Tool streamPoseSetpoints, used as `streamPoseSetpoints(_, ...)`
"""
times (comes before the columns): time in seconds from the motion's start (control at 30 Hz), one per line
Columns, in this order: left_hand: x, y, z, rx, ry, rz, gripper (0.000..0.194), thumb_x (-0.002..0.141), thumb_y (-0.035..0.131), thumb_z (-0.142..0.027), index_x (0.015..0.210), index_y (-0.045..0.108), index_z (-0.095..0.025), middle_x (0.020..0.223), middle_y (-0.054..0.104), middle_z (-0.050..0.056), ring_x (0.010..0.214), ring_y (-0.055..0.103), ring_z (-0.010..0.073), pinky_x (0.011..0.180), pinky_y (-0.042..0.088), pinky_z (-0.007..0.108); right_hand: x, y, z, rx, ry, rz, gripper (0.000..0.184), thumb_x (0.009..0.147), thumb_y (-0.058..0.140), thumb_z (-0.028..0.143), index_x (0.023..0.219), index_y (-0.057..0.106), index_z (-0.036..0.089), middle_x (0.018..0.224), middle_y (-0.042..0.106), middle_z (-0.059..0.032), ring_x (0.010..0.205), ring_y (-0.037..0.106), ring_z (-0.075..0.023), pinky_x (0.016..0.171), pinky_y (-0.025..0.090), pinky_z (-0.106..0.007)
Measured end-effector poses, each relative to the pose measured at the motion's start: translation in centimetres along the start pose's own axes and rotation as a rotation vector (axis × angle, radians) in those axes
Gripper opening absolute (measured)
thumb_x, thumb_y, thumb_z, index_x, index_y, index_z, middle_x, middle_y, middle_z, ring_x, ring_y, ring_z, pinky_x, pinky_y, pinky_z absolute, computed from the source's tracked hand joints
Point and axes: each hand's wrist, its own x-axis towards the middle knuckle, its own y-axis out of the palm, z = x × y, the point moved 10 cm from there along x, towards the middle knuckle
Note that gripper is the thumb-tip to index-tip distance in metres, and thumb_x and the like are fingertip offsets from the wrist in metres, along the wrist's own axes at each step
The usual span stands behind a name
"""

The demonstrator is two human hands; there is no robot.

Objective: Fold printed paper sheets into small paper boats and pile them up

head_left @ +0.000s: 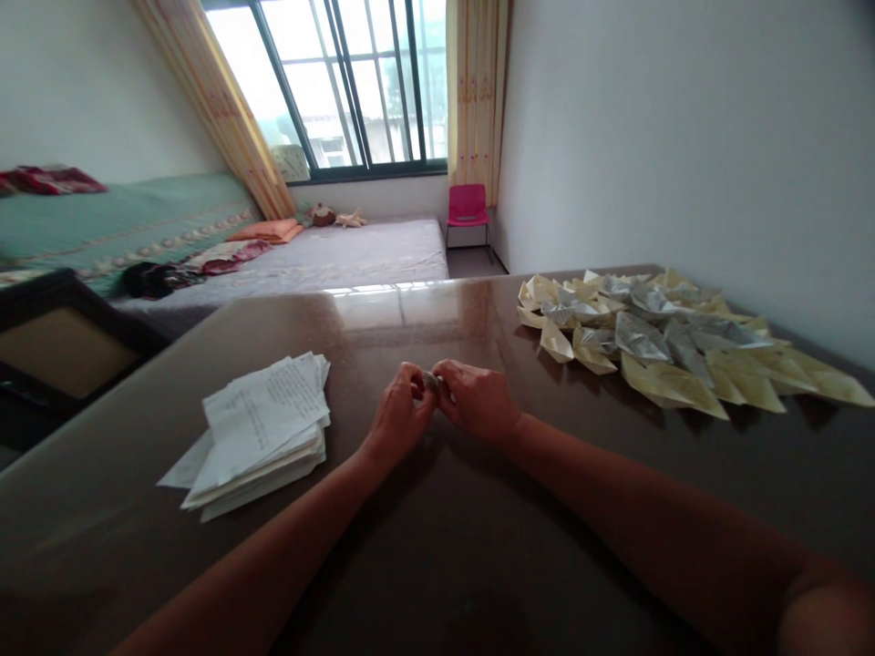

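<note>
Over the middle of the table, my left hand (405, 410) and my right hand (478, 396) meet at the fingertips. Pinched between them is a small greyish piece (432, 381) that looks like folded paper. Most of it is hidden by the fingers. To the left of my left hand lies a stack of printed paper sheets (263, 419), its edges uneven. Many folded paper boats (643, 337), some yellowish and some grey-white, stand crowded together beyond my right hand on the right.
The glossy brown table (403, 328) reflects the window. A dark chair (68, 342) is at its left edge, and a white wall (684, 137) runs along the right. Behind are a bed (383, 246) and a pink chair (468, 208).
</note>
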Motion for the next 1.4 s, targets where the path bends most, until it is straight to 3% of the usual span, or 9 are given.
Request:
streamPoseSetpoints(0.13,0.4,-0.7,0.7,0.013,-0.008,-0.049,0.014,0.079,0.055,-0.028,0.08,0.044,-0.02,0.069,0.051,-0.004,0.059,0.055,0.0109,0.05,0.043,0.02,0.2,-0.1,-1.0,0.008,0.061,-0.03,0.016,0.089,0.046,0.026,0.102,0.055,0.021,0.097,0.068,-0.0047,0.083,0.061,-0.0171,0.065,0.032,-0.025)
streamPoseSetpoints(0.27,0.3,-1.1,-0.4,0.152,0.092,-0.101,0.009,0.075,0.054,-0.02,0.076,0.045,-0.019,0.073,0.05,-0.003,0.066,0.052,0.0112,0.055,0.042,0.02,0.3,0.7,-2.2,0.054,0.157,0.022,0.027,0.088,0.05,0.038,0.109,0.052,0.021,0.101,0.067,-0.0043,0.075,0.062,-0.0164,0.061,0.032,-0.025)
streamPoseSetpoints(0.47,-0.1,0.1,-1.1,0.227,0.168,-0.017,0.011,0.073,0.053,-0.016,0.08,0.046,-0.019,0.077,0.05,-0.002,0.069,0.048,0.0126,0.058,0.039,0.022,0.2,1.9,-1.7,0.099,0.114,0.103,0.023,0.085,0.049,0.027,0.108,0.049,0.022,0.096,0.068,-0.0019,0.081,0.064,-0.0193,0.062,0.032,-0.026)
streamPoseSetpoints(0.67,0.5,0.4,-0.6,0.321,0.186,0.046,0.013,0.071,0.05,-0.011,0.077,0.042,-0.02,0.076,0.047,-0.002,0.069,0.046,0.0138,0.06,0.037,0.024,0.1,2.4,-2.7,0.073,0.15,0.106,0.02,0.084,0.049,0.026,0.104,0.049,0.023,0.09,0.067,-0.0004,0.072,0.061,-0.0167,0.058,0.03,-0.025)
streamPoseSetpoints(0.8,0.4,0.9,-0.6,0.448,0.203,0.094,0.013,0.073,0.049,-0.012,0.081,0.044,-0.021,0.081,0.049,0.0,0.071,0.048,0.0151,0.064,0.038,0.026,0.3,2.3,-2.3,0.132,0.034,0.081,0.016,0.083,0.051,0.022,0.098,0.053,0.022,0.1,0.061,-0.002,0.077,0.057,-0.0135,0.064,0.034,-0.023)
streamPoseSetpoints(0.97,-0.2,1.3,-0.7,0.588,0.236,0.204,0.01,0.078,0.05,-0.017,0.086,0.049,-0.022,0.09,0.054,0.001,0.075,0.052,0.0157,0.065,0.039,0.026,0.2,3.0,-2.1,0.193,-0.082,0.154,0.015,0.08,0.052,0.015,0.092,0.058,0.021,0.095,0.057,-0.0006,0.077,0.054,-0.0119,0.069,0.036,-0.022)
streamPoseSetpoints(1.2,0.1,0.3,0.0,0.612,0.253,0.41,0.014,0.086,0.053,-0.035,0.09,0.065,-0.028,0.1,0.062,-0.001,0.088,0.058,0.016,0.073,0.042,0.025,-0.1,3.1,-2.7,0.301,-0.225,0.239,0.02,0.081,0.055,0.015,0.095,0.066,0.023,0.097,0.06,-0.0009,0.08,0.056,-0.0111,0.07,0.038,-0.021)
streamPoseSetpoints(1.33,-0.2,0.7,-0.4,0.629,0.297,0.502,0.024,0.089,0.05,-0.046,0.092,0.069,-0.032,0.104,0.065,-0.003,0.096,0.058,0.0169,0.078,0.043,0.026,0.0,2.9,-2.9,0.319,-0.245,0.233,0.014,0.085,0.058,0.03,0.091,0.07,0.023,0.096,0.062,-0.0013,0.08,0.058,-0.0111,0.07,0.038,-0.021)
streamPoseSetpoints(1.4,-0.2,0.8,-0.5,0.694,0.293,0.466,0.033,0.091,0.042,-0.05,0.085,0.069,-0.031,0.1,0.065,-0.002,0.094,0.058,0.0177,0.075,0.043,0.027,0.1,3.1,-2.8,0.305,-0.229,0.21,0.022,0.088,0.057,0.039,0.085,0.07,0.022,0.093,0.062,-0.0019,0.079,0.057,-0.0114,0.069,0.038,-0.022)
